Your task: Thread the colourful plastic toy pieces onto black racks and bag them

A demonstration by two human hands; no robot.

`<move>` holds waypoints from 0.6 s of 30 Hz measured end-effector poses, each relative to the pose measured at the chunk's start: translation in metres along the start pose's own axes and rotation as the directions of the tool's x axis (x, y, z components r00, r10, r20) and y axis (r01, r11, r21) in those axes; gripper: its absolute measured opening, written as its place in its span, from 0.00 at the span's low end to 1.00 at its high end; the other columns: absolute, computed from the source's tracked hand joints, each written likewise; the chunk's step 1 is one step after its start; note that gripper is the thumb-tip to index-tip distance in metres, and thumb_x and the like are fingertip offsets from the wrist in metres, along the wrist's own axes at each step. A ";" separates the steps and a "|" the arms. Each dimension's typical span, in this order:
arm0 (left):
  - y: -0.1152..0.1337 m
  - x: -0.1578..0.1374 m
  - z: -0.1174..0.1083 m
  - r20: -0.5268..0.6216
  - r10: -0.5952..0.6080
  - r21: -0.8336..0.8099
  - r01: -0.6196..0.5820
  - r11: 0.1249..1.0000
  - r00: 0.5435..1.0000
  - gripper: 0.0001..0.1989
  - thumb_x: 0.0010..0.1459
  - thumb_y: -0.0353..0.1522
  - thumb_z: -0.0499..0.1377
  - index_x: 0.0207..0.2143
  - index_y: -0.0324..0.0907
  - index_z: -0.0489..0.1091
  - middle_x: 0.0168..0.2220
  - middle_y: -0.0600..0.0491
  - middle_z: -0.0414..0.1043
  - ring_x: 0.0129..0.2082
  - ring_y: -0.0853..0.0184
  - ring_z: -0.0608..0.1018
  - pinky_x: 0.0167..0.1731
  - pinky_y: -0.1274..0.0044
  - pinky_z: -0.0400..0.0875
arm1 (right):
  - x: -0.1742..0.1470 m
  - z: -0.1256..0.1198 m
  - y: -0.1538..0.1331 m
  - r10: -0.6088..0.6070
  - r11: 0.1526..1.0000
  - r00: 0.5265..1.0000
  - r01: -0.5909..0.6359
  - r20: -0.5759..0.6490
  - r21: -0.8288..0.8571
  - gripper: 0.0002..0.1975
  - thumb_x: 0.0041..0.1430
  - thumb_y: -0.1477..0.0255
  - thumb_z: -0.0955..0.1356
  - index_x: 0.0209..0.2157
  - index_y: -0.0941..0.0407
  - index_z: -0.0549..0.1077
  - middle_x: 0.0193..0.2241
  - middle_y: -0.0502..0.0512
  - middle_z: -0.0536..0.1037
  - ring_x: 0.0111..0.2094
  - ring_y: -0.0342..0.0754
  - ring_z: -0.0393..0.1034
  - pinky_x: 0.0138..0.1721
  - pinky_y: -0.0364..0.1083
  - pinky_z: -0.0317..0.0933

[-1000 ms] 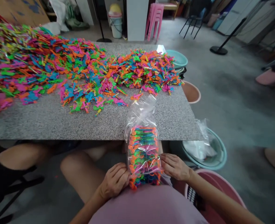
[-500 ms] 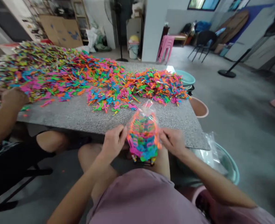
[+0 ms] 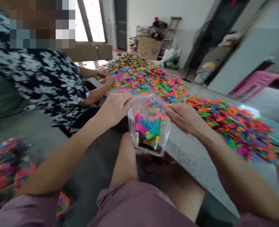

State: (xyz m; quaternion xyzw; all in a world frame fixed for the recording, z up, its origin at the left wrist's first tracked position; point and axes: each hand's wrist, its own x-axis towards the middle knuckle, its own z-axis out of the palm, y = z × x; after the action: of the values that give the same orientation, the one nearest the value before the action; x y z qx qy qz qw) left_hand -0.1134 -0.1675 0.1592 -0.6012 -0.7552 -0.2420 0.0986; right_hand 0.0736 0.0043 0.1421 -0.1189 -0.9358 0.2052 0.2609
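Observation:
A clear plastic bag (image 3: 164,135) hangs upright between my hands, above my knees and beside the table edge. Inside it are pink, blue and green plastic pieces (image 3: 151,126), with yellow and dark parts at the bottom. My left hand (image 3: 117,108) pinches the bag's upper left edge, fingers closed. On the upper right edge, my right hand (image 3: 180,115) grips the plastic the same way. Behind the bag, a long heap of small colourful plastic pieces (image 3: 226,121) covers much of the table; their exact kind is too blurred to tell.
A co-worker in a floral top (image 3: 44,78) sits at the left, hands at the heap's far end. Filled bags of colourful pieces (image 3: 5,167) lie low at the left. The stone table (image 3: 188,157) runs along my right; a teal basin (image 3: 277,134) is beyond it.
My view and body have turned left, bringing the co-worker and the filled bags into sight. Both hands still hold the bag, which is now raised and shows its clear side.

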 end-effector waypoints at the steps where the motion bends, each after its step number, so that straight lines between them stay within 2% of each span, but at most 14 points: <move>1: -0.011 -0.009 -0.011 0.012 -0.035 -0.021 0.035 0.999 0.999 0.17 0.65 0.30 0.48 0.24 0.35 0.68 0.20 0.61 0.58 0.24 0.75 0.71 0.35 0.79 0.63 | 0.010 0.015 -0.007 -0.065 0.998 0.998 0.064 0.012 0.011 0.23 0.65 0.63 0.62 0.16 0.55 0.61 0.13 0.44 0.58 0.16 0.38 0.52 0.24 0.41 0.46; 4: -0.042 -0.040 -0.038 0.091 -0.180 -0.171 0.194 0.966 0.979 0.06 0.61 0.28 0.55 0.36 0.35 0.72 0.20 0.63 0.66 0.22 0.74 0.74 0.31 0.80 0.66 | 0.042 0.073 -0.039 -0.221 0.972 0.974 0.217 0.049 0.086 0.16 0.64 0.64 0.64 0.22 0.54 0.66 0.15 0.45 0.59 0.18 0.40 0.56 0.25 0.41 0.48; 6: -0.063 -0.061 -0.049 0.208 -0.239 -0.250 0.287 0.925 0.949 0.10 0.58 0.27 0.59 0.43 0.36 0.71 0.20 0.64 0.69 0.20 0.74 0.74 0.28 0.82 0.66 | 0.062 0.119 -0.069 -0.313 0.942 0.945 0.297 0.092 0.159 0.13 0.63 0.67 0.65 0.24 0.54 0.66 0.16 0.45 0.61 0.19 0.41 0.58 0.26 0.41 0.49; 8: -0.087 -0.083 -0.051 0.336 -0.284 -0.247 0.375 0.893 0.898 0.08 0.57 0.27 0.60 0.40 0.34 0.72 0.20 0.64 0.70 0.20 0.75 0.73 0.27 0.84 0.66 | 0.079 0.161 -0.101 -0.409 0.896 0.902 0.367 0.140 0.250 0.11 0.63 0.68 0.65 0.27 0.55 0.67 0.18 0.46 0.64 0.21 0.42 0.61 0.27 0.42 0.50; 9: -0.099 -0.096 -0.049 0.369 -0.326 -0.220 0.423 0.879 0.870 0.05 0.58 0.26 0.59 0.36 0.33 0.73 0.20 0.63 0.70 0.21 0.76 0.73 0.28 0.84 0.65 | 0.085 0.180 -0.116 -0.447 0.872 0.880 0.389 0.159 0.299 0.10 0.63 0.68 0.65 0.28 0.55 0.68 0.19 0.47 0.66 0.23 0.43 0.63 0.28 0.42 0.51; 10: -0.112 -0.111 -0.045 0.376 -0.382 -0.186 0.472 0.862 0.844 0.06 0.59 0.26 0.57 0.32 0.33 0.73 0.20 0.63 0.70 0.21 0.76 0.72 0.28 0.85 0.65 | 0.090 0.198 -0.128 -0.471 0.852 0.865 0.395 0.172 0.345 0.09 0.64 0.67 0.65 0.30 0.55 0.68 0.21 0.48 0.68 0.24 0.44 0.64 0.28 0.42 0.51; 11: -0.125 -0.128 -0.040 0.356 -0.447 -0.151 0.523 0.839 0.820 0.09 0.61 0.26 0.55 0.29 0.32 0.73 0.19 0.62 0.68 0.21 0.76 0.72 0.27 0.85 0.65 | 0.092 0.213 -0.137 -0.476 0.838 0.861 0.382 0.179 0.390 0.09 0.64 0.66 0.65 0.32 0.55 0.68 0.23 0.49 0.70 0.25 0.45 0.65 0.29 0.43 0.52; 13: -0.149 -0.166 -0.027 0.271 -0.574 -0.079 0.612 0.787 0.773 0.13 0.66 0.29 0.53 0.31 0.33 0.73 0.19 0.61 0.68 0.20 0.76 0.71 0.26 0.83 0.67 | 0.088 0.240 -0.144 -0.442 0.824 0.875 0.311 0.196 0.474 0.10 0.66 0.63 0.63 0.36 0.54 0.68 0.25 0.50 0.72 0.27 0.46 0.67 0.29 0.44 0.53; 15: -0.168 -0.204 -0.013 0.175 -0.661 -0.018 0.674 0.739 0.730 0.11 0.66 0.35 0.57 0.36 0.34 0.72 0.28 0.58 0.72 0.25 0.72 0.75 0.28 0.78 0.73 | 0.072 0.263 -0.136 -0.399 0.822 0.879 0.217 0.260 0.526 0.11 0.66 0.61 0.63 0.35 0.53 0.68 0.25 0.51 0.73 0.27 0.47 0.67 0.29 0.45 0.54; 17: -0.179 -0.233 -0.001 0.062 -0.698 0.035 0.697 0.716 0.714 0.14 0.65 0.38 0.59 0.43 0.36 0.71 0.39 0.53 0.74 0.35 0.65 0.78 0.34 0.73 0.76 | 0.043 0.280 -0.115 -0.385 0.841 0.837 0.143 0.390 0.522 0.12 0.64 0.61 0.63 0.29 0.52 0.69 0.24 0.51 0.74 0.26 0.48 0.67 0.27 0.45 0.54; 18: -0.182 -0.241 0.004 -0.005 -0.690 0.056 0.689 0.722 0.724 0.15 0.65 0.39 0.59 0.47 0.37 0.70 0.44 0.50 0.73 0.39 0.63 0.78 0.38 0.70 0.76 | 0.024 0.287 -0.102 -0.392 0.856 0.789 0.125 0.473 0.502 0.12 0.63 0.62 0.64 0.27 0.52 0.69 0.24 0.51 0.74 0.25 0.48 0.67 0.26 0.46 0.54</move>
State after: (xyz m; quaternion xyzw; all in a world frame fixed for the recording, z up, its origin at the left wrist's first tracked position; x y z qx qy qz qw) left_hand -0.2247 -0.4018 0.0044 -0.2765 -0.9315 -0.2360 0.0118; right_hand -0.1124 -0.1705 -0.0254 0.1425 -0.9050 0.4003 0.0218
